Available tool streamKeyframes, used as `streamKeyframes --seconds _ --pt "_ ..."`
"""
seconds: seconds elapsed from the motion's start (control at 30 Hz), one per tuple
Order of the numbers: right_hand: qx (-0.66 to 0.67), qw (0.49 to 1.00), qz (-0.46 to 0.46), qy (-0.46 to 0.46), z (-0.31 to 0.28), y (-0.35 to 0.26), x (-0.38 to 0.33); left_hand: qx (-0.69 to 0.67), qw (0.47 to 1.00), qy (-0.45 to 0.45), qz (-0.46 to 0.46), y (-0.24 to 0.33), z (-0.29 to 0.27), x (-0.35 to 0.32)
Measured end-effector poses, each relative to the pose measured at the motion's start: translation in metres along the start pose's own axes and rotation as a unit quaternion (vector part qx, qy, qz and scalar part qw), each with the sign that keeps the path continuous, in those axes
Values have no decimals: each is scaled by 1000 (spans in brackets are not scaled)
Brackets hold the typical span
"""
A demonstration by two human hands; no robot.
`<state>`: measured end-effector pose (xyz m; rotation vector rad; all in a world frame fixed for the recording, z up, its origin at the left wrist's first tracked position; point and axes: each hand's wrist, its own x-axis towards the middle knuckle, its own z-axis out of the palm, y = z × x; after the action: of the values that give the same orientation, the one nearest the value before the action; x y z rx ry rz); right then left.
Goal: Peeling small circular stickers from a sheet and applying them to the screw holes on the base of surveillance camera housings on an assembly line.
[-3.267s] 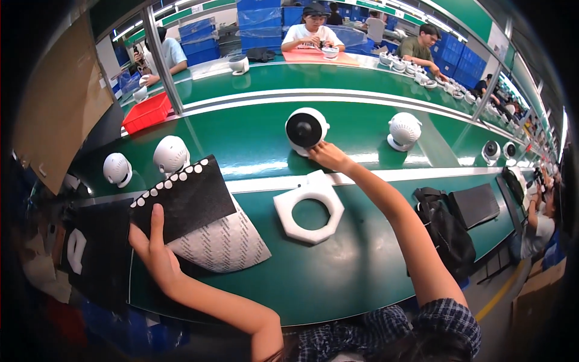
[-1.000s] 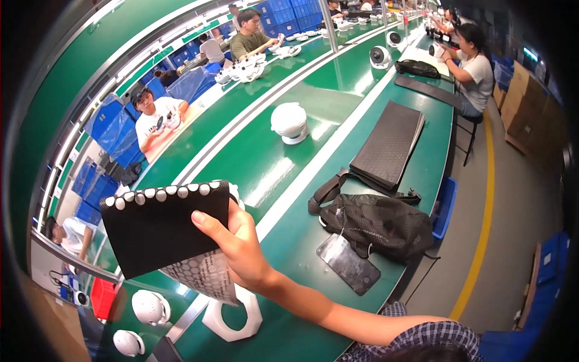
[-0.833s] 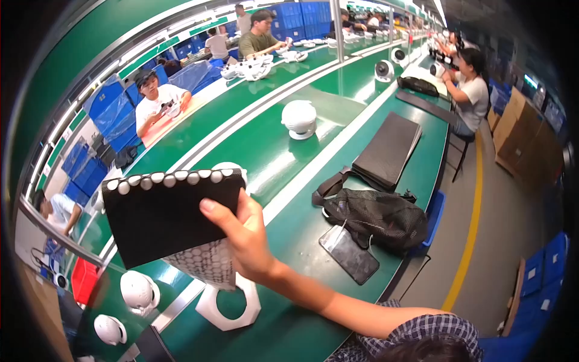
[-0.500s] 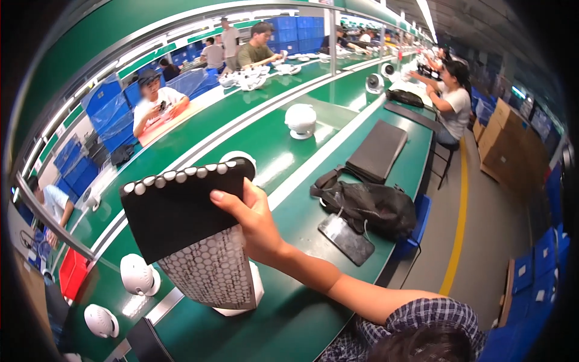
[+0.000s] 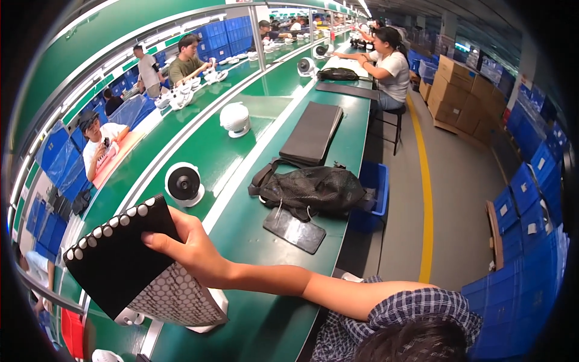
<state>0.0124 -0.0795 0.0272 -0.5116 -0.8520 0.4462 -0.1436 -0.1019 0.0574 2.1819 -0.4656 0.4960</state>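
My right hand (image 5: 196, 247) reaches in from the lower right and is closed round the side of a black sheet-like piece (image 5: 120, 259). The thumb lies on its front and the other fingers are hidden behind it. White round dots line its upper edge, and a honeycomb of white circles covers its lower part. A white edge (image 5: 217, 308) shows behind it; I cannot make out what that belongs to. Just beyond stands a white camera (image 5: 184, 183) with a round black front. Below the piece, another white device (image 5: 128, 316) is mostly hidden. My left hand is out of view.
On the green bench lie a phone (image 5: 295, 229), a black mesh bag (image 5: 313, 192) and dark flat pads (image 5: 312, 133). Another white device (image 5: 235, 119) stands farther along. Co-workers sit across the bench and at far right. A blue bin (image 5: 381, 187) hangs beside the bench edge.
The view has swung right, so the bench and its things sit farther left. My right hand, still gripping the black piece, appears farther left and lower. The camera's black front is now uncovered.
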Motion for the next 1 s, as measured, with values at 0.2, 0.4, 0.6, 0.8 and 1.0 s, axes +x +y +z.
streamKeyframes --seconds 0.2,0.4,0.6,0.8,1.0 --pt "14 999 40 -9 -3 -5 6 -57 997 -46 34 11 -27 -27" --pt "9 984 174 -39 0 10 6 482 766 418 -82 -32 -82 -78" --pt "7 974 192 -116 9 38 -5 -128 869 454 -153 -57 -87 -90" --pt "-69 971 198 -117 15 37 -17 -53 854 491 -162 -63 -80 -73" --pt "-329 923 -148 -135 -18 26 19 26 777 626 -70 -45 -77 -86"
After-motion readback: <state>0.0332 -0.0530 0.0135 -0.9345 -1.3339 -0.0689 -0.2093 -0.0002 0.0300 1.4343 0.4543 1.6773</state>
